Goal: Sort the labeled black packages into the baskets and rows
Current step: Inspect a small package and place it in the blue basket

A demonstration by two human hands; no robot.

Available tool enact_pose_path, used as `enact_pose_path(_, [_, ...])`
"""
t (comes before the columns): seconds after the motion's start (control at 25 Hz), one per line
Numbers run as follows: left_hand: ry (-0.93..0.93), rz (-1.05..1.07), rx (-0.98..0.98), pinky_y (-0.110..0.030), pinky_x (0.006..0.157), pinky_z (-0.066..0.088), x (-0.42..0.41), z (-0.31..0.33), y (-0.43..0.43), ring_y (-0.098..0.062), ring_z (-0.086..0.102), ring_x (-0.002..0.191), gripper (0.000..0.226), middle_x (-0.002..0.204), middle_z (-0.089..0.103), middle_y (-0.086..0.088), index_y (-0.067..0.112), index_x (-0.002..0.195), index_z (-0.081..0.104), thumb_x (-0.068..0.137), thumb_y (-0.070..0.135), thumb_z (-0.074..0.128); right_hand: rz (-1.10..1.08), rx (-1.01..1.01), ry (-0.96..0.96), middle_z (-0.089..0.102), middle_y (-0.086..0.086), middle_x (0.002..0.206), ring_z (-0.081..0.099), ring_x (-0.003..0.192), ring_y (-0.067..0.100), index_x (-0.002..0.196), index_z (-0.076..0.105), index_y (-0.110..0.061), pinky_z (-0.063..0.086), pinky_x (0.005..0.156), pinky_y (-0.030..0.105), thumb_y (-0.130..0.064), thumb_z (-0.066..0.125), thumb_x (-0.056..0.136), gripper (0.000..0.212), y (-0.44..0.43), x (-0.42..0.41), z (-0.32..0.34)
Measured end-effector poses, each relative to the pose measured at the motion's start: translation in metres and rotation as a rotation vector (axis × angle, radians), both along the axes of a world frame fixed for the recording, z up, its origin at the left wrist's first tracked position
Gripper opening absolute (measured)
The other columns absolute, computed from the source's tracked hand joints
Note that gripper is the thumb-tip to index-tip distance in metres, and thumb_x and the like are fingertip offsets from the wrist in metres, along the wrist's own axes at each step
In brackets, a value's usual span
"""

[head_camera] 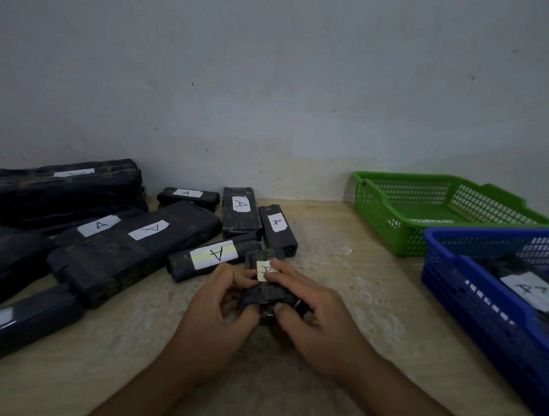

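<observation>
This looks like a plain sorting or packing workspace. A bare pale wall rises beyond the hands and a worn wooden tabletop lies under them. Taped black packages lettered A lie left of the left hand. A green basket and a blue basket stand right of the right hand.

Blue basket: was cut off at the right edge. Glossy package: was cropped at the left. Small package: label was partly covered by fingers.

A pale, scuffed wall rises behind a light wooden tabletop; lighting is dim.
</observation>
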State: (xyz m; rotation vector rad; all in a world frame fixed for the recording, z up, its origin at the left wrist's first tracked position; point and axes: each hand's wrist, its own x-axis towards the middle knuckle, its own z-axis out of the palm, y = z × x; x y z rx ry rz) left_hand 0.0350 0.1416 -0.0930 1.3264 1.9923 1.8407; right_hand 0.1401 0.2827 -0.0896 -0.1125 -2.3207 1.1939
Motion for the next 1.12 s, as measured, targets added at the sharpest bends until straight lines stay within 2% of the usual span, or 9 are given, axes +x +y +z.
enact_pose_path(0.2, [0.112, -0.001, -0.069, -0.008, 0.087, 0.046, 0.002, 0.001, 0.0, 0.003, 0.056, 0.111, 0.019, 0.11, 0.055, 0.024, 0.022, 0.096, 0.059, 0.077, 0.02, 0.06, -0.041, 0.054, 0.034, 0.055, -0.013, 0.136, 0.048, 0.128, -0.008, 0.125, 0.066, -0.014, 0.038, 0.102, 0.007, -0.017, 0.058, 0.083, 0.043, 0.001, -0.002, -0.005])
enact_pose_path(0.32, [0.052, 0.015, -0.013, -0.012, 0.089, 0.048, -0.002, 0.002, -0.002, 0.002, 0.058, 0.112, 0.023, 0.113, 0.062, 0.021, 0.021, 0.099, 0.061, 0.076, 0.022, 0.056, -0.003, 0.011, 0.033, 0.053, -0.013, 0.141, 0.044, 0.132, -0.006, 0.121, 0.068, -0.031, 0.039, 0.106, 0.015, -0.042, 0.067, 0.082, 0.041, 0.001, -0.001, -0.002])
enact_pose_path(0.4, [-0.058, -0.022, 0.06, -0.016, 0.094, 0.048, -0.007, 0.002, -0.001, 0.001, 0.058, 0.116, 0.025, 0.117, 0.066, 0.018, 0.012, 0.102, 0.063, 0.084, -0.001, 0.052, -0.011, -0.211, 0.071, 0.05, -0.015, 0.144, 0.045, 0.13, -0.009, 0.117, 0.067, -0.037, 0.043, 0.103, 0.019, -0.056, 0.065, 0.082, 0.039, -0.001, 0.0, 0.005])
enact_pose_path(0.48, [-0.126, -0.071, 0.114, -0.018, 0.098, 0.047, -0.012, 0.001, -0.001, -0.003, 0.055, 0.122, 0.033, 0.123, 0.065, 0.013, 0.003, 0.101, 0.063, 0.086, -0.021, 0.046, -0.097, -0.44, 0.178, 0.06, -0.018, 0.131, 0.061, 0.114, -0.002, 0.125, 0.059, -0.033, 0.052, 0.088, 0.025, -0.048, 0.063, 0.085, 0.043, -0.001, -0.001, 0.011])
enact_pose_path(0.56, [-0.129, -0.086, 0.143, -0.021, 0.101, 0.046, -0.016, -0.001, -0.001, -0.005, 0.051, 0.127, 0.036, 0.13, 0.062, 0.011, 0.003, 0.101, 0.064, 0.085, -0.025, 0.047, -0.185, -0.639, 0.221, 0.066, -0.023, 0.117, 0.073, 0.087, 0.018, 0.138, 0.044, -0.033, 0.055, 0.065, 0.035, -0.04, 0.064, 0.079, 0.062, 0.004, -0.003, 0.019])
enact_pose_path(0.68, [-0.054, -0.101, 0.092, -0.022, 0.102, 0.044, -0.021, -0.003, -0.004, -0.003, 0.042, 0.134, 0.043, 0.147, 0.045, 0.01, 0.017, 0.103, 0.069, 0.086, -0.019, 0.052, -0.247, -0.799, 0.196, 0.07, -0.004, 0.111, 0.07, 0.066, 0.022, 0.147, 0.033, -0.029, 0.048, 0.048, 0.031, -0.034, 0.064, 0.085, 0.07, 0.019, -0.001, 0.024])
enact_pose_path(0.8, [-0.01, -0.056, 0.026, -0.022, 0.103, 0.043, -0.026, -0.005, -0.006, -0.001, 0.038, 0.137, 0.051, 0.151, 0.04, 0.009, 0.029, 0.104, 0.069, 0.088, -0.016, 0.051, -0.281, -0.871, 0.213, 0.071, 0.008, 0.087, 0.066, 0.061, 0.018, 0.138, 0.046, -0.023, 0.049, 0.045, 0.029, -0.019, 0.062, 0.093, 0.048, 0.028, 0.002, 0.024])
enact_pose_path(0.96, [-0.151, 0.098, 0.08, -0.017, 0.09, 0.051, -0.027, -0.007, -0.001, -0.007, 0.057, 0.121, 0.049, 0.129, 0.061, 0.009, 0.031, 0.115, 0.063, 0.091, -0.01, 0.05, -0.227, -0.996, 0.23, 0.07, 0.015, 0.087, 0.066, 0.06, 0.021, 0.118, 0.063, -0.012, 0.055, 0.047, 0.028, -0.006, 0.057, 0.094, 0.025, 0.03, 0.003, 0.025])
enact_pose_path(1.12, [-0.164, 0.362, 0.056, -0.013, 0.069, 0.05, -0.024, -0.003, -0.003, -0.006, 0.062, 0.1, 0.039, 0.108, 0.064, 0.007, 0.033, 0.112, 0.054, 0.09, 0.0, 0.057, -0.174, -1.046, 0.226, 0.072, 0.021, 0.102, 0.07, 0.077, 0.03, 0.116, 0.063, -0.013, 0.061, 0.061, 0.031, 0.004, 0.051, 0.093, 0.031, 0.028, 0.002, 0.025])
